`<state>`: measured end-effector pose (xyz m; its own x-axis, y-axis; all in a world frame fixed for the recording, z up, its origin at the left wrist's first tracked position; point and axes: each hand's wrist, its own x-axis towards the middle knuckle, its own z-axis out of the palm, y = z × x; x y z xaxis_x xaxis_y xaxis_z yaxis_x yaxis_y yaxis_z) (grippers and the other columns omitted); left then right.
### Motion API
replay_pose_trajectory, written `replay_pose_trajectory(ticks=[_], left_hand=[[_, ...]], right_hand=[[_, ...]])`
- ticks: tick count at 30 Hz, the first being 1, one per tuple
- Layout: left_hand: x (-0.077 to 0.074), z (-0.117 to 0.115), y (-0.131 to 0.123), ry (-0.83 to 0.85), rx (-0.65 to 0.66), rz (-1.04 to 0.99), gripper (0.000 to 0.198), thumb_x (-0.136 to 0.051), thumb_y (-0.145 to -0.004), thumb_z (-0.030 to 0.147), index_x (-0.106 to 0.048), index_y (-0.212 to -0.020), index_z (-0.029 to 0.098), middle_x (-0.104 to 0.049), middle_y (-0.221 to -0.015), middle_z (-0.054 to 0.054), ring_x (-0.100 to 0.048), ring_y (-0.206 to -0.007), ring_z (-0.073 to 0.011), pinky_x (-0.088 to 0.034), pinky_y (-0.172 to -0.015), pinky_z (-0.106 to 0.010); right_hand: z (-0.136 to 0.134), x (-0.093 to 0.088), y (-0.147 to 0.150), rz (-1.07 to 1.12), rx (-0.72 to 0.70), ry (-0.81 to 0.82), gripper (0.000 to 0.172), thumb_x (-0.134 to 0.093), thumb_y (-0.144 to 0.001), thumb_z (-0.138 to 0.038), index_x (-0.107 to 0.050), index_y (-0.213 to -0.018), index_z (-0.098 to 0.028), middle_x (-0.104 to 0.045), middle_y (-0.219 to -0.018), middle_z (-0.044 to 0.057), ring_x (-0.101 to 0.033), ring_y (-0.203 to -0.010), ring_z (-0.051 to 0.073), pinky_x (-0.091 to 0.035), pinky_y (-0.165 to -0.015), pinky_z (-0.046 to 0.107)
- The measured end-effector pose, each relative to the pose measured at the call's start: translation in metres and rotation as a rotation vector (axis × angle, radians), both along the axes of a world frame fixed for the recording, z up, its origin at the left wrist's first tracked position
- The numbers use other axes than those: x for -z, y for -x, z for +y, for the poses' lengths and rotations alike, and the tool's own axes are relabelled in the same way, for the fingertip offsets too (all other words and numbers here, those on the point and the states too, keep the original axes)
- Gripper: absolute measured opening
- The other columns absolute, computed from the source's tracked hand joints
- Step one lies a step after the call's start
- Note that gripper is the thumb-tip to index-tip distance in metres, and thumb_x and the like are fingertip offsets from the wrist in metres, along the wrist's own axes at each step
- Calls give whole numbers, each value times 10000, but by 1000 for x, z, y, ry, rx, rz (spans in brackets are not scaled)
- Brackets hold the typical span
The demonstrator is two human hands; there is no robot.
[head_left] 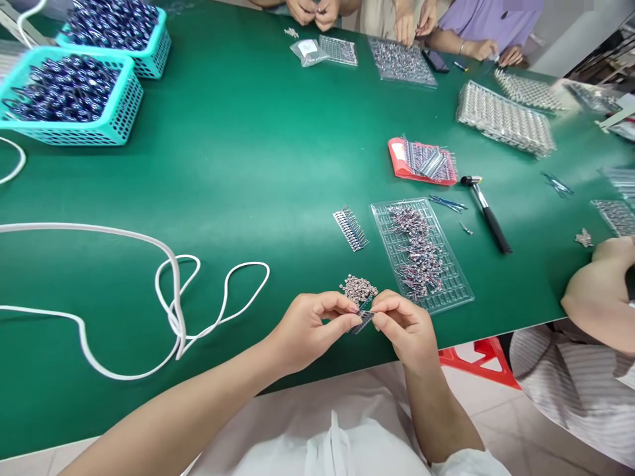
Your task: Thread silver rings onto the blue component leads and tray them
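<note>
Near the table's front edge, my left hand (317,327) pinches a small dark comb-like metal strip (365,321) between thumb and fingers. My right hand (407,327) is closed in a pinch at the strip's right end; any tiny piece between those fingertips is too small to make out. Just beyond the fingers lies a pile of small round metal pieces (358,288). A similar comb-like strip with thin pins (350,229) rests farther off. To the right, a clear plastic tray (454,281) holds many small parts with thin wire-like stems.
A hammer (489,215) and a red packet of pin strips (399,168) lie right. White cable (178,304) loops across the left, below turquoise baskets (116,125) of dark shiny parts. Co-workers' hands (312,12) work at the far edge; another person's arm (600,297) is right.
</note>
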<state>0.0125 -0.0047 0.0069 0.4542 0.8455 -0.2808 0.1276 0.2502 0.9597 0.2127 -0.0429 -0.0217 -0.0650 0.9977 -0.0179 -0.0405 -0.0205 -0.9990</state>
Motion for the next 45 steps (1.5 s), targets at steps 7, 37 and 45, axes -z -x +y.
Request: replay_pose_trajectory(ticks=[7, 37, 45], left_hand=[[-2, -2, -1, -103, 1, 28, 147, -640, -838, 272, -710, -784, 154, -756, -755, -62, -704, -697, -184, -568, -695, -282], [7, 5, 2, 136, -123, -79, 162, -716, -810, 327, -670, -800, 172, -672, -719, 3, -608, -652, -122, -501, -622, -227], [4, 10, -1, 241, -208, -72, 229, -800, -721, 300, -703, -873, 160, -735, -739, -11, -680, -672, -149, -561, -658, -266]], right_hand=[[-5, -8, -1, -96, -26, -53, 42, -680, -894, -222, -717, -900, -241, -632, -834, 25, -602, -784, 159, -493, -699, 285], [13, 5, -96, -1166, 342, -401, 95, -646, -913, -264, -735, -930, -236, -687, -918, 42, -648, -893, 202, -516, -796, 338], [14, 19, -98, -1377, 343, -508, 129, -643, -913, -232, -740, -996, -211, -677, -926, 81, -614, -892, 239, -529, -782, 380]])
